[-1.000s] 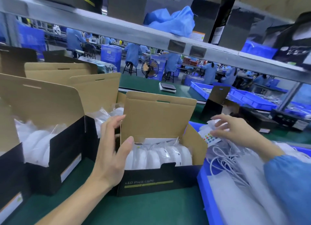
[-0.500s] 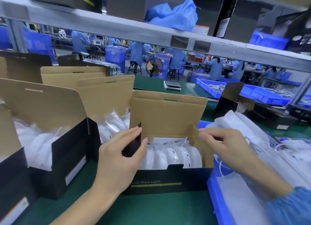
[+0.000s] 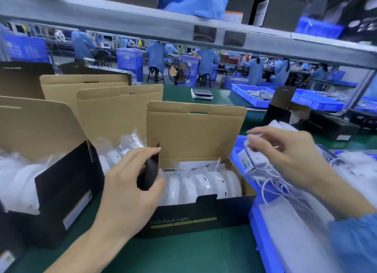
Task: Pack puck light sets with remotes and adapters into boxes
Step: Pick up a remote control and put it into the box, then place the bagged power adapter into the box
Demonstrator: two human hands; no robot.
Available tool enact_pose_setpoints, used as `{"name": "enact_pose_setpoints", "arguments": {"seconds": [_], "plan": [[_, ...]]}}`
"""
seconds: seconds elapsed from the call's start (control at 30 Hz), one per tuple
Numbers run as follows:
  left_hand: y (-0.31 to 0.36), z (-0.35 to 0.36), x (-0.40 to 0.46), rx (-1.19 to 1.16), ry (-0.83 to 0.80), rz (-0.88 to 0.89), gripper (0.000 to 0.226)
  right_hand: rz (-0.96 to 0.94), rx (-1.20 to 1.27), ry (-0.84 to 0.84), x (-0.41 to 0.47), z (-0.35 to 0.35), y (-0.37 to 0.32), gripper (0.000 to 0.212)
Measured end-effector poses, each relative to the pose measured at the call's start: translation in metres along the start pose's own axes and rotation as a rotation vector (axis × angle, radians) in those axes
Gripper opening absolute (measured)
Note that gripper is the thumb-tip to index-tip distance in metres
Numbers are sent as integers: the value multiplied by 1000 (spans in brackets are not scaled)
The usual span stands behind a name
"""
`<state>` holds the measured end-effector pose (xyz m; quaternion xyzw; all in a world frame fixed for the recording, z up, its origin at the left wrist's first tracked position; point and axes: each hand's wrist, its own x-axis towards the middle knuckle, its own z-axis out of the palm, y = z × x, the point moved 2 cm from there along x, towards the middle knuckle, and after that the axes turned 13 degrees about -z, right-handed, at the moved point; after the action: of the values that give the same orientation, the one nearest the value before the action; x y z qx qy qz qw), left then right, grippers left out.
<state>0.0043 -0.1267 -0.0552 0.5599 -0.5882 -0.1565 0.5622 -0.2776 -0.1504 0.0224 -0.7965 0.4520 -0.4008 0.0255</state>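
An open black box point(image 3: 183, 221) labelled LED Puck Light stands in the middle, lid up, with a row of bagged white puck lights point(image 3: 204, 185) inside. My left hand point(image 3: 130, 191) grips the box's left side flap point(image 3: 150, 172). To the right of the box, my right hand point(image 3: 285, 150) pinches a white adapter point(image 3: 257, 160) with a coiled white cable point(image 3: 273, 183), held against a remote with coloured buttons point(image 3: 244, 161), just above the blue bin point(image 3: 263, 242).
More open boxes point(image 3: 67, 191) with bagged lights stand on the left of the green bench point(image 3: 183, 256). The blue bin holds white foam bags point(image 3: 289, 232) and cables. Blue trays point(image 3: 255, 97) and a small scale point(image 3: 202, 93) lie farther back. A metal shelf point(image 3: 183, 32) runs overhead.
My right hand has lifted from the box's right edge, holding the adapter, cable and remote over the bin. My left hand stays on the left flap.
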Motion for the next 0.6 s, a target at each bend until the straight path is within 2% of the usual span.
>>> {"name": "enact_pose_setpoints", "arguments": {"seconds": [0.03,0.07,0.1,0.17,0.23,0.33,0.47,0.53,0.6], "plan": [[0,0,0,-6,6,4,44,7,-172,42,4,-16,13,26],[1,0,-1,-13,11,5,44,47,-394,-7,7,-27,29,35],[1,1,-2,-20,16,2,45,116,-592,-134,8,-32,44,44],[2,2,-4,-40,19,-12,45,225,-762,-415,4,-26,73,47],[3,2,-6,-51,20,-19,46,242,-823,-495,0,-18,91,46],[4,3,-9,-61,25,-19,47,378,-844,-407,7,-22,105,68],[9,1,-12,-75,26,-11,47,402,-844,-375,12,-22,111,72],[8,1,-12,-70,24,-7,48,390,-745,-266,12,-26,110,72],[7,1,-12,-63,26,-6,48,408,-539,-127,10,-37,108,68]]}}
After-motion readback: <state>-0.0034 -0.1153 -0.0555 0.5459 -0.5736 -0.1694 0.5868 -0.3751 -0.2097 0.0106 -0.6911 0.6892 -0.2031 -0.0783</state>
